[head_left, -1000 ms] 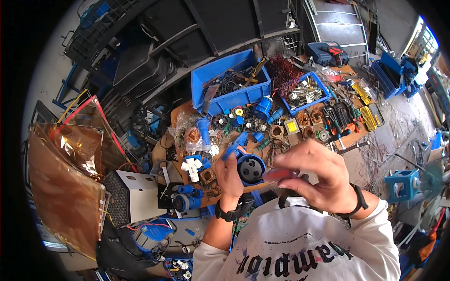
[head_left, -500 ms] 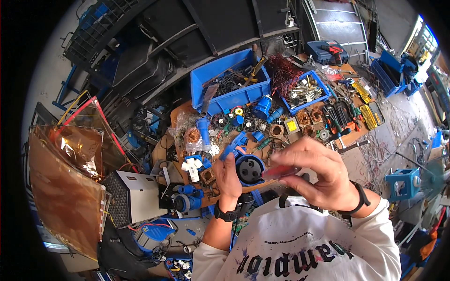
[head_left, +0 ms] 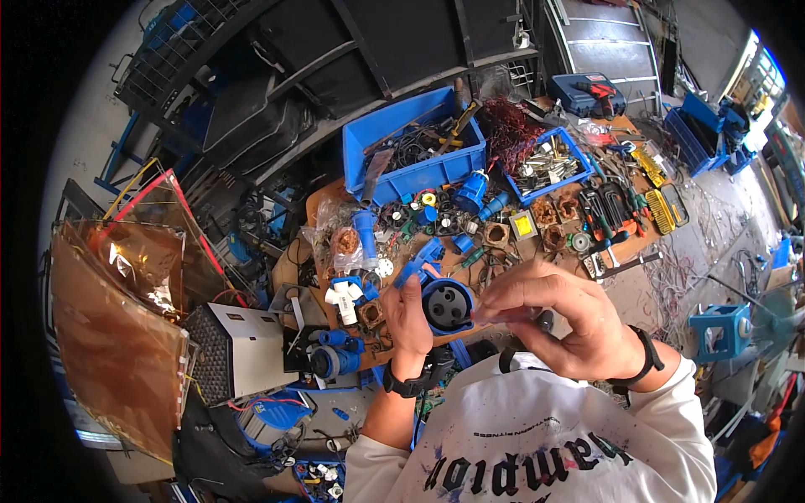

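My left hand is closed around a blue industrial plug connector. Its round black face, with several holes, is turned up toward me, and a blue flap stands out at its far side. At the connector's right edge, my right hand has its thumb and fingers pinched on what looks like a small screwdriver with a clear reddish handle. Most of that tool is hidden by the fingers, and its tip cannot be made out.
Beyond my hands, the cluttered wooden bench holds a large blue bin of metal parts, a blue tray of bolts and several hand tools. White pipe fittings and blue connectors lie to the left.
My right hand has turned and its fingers have shifted slightly, so less of the reddish handle shows. The left hand and connector stay nearly in place.
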A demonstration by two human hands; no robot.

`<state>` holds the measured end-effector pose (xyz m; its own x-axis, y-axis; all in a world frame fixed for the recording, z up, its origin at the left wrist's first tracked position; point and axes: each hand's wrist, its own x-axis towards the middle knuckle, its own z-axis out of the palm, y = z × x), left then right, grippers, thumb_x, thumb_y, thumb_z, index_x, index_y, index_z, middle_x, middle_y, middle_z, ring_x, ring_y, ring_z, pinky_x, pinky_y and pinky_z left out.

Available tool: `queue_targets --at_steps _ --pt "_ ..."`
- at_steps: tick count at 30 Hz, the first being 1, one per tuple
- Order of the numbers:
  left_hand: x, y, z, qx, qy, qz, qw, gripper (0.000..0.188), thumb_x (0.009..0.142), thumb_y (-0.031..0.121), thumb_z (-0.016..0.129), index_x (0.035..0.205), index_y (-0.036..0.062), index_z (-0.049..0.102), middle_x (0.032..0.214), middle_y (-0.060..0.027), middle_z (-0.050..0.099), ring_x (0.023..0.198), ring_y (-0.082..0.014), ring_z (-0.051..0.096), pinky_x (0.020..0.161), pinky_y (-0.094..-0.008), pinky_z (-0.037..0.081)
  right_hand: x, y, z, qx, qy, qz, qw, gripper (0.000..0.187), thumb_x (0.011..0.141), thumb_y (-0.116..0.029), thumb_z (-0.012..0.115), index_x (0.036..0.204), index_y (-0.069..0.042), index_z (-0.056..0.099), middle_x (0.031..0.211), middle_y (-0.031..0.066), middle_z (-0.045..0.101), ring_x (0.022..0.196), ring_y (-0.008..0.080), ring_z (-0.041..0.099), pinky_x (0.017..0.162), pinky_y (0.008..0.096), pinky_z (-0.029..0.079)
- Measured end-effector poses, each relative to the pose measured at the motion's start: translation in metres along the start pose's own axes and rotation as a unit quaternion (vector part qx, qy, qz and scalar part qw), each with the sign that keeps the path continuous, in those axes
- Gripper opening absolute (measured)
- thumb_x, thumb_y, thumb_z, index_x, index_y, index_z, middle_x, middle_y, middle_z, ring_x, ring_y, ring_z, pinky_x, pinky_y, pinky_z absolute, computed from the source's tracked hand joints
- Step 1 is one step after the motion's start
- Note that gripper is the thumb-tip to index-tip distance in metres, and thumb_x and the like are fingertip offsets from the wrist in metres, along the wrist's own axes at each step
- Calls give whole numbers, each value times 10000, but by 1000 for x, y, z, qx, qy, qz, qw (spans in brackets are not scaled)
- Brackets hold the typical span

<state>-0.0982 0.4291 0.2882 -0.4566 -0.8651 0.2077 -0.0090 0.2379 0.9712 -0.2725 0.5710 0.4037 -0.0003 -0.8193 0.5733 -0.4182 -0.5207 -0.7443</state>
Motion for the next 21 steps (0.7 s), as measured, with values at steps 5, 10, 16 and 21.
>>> queue_targets --at_steps 5,10,16,21 --pt "-2 9 4 -44 7 -8 999 528 1039 462 428 896 15 668 784 -37 643 730 -114 571 677 -285 422 6 -13 3 -9 3 26 1000 561 794 -157 797 1291 -28 574 1119 180 581 949 278 655 784 368 555" --pt "-4 7 4 -64 1 -18 998 531 1041 472 421 906 20 666 780 -27 639 728 -110 566 674 -273 422 -1 -11 -4 -155 -26 49 986 545 786 -131 793 1299 -154 613 943 90 540 888 232 637 724 333 547" --pt "-4 4 3 -60 5 -3 998 547 1039 486 421 897 17 665 765 -31 635 727 -110 560 678 -280 421 -2 -10 2 68 -13 67 995 518 797 -112 787 1271 -44 592 1045 133 610 941 286 643 787 367 545" --pt "-5 11 4 -37 2 -10 999 553 1036 491 429 881 12 658 760 -29 628 710 -107 534 666 -290 404 3 -22 -5 -203 -2 55 978 480 792 -196 807 1223 -86 627 991 111 587 828 265 615 717 368 525"
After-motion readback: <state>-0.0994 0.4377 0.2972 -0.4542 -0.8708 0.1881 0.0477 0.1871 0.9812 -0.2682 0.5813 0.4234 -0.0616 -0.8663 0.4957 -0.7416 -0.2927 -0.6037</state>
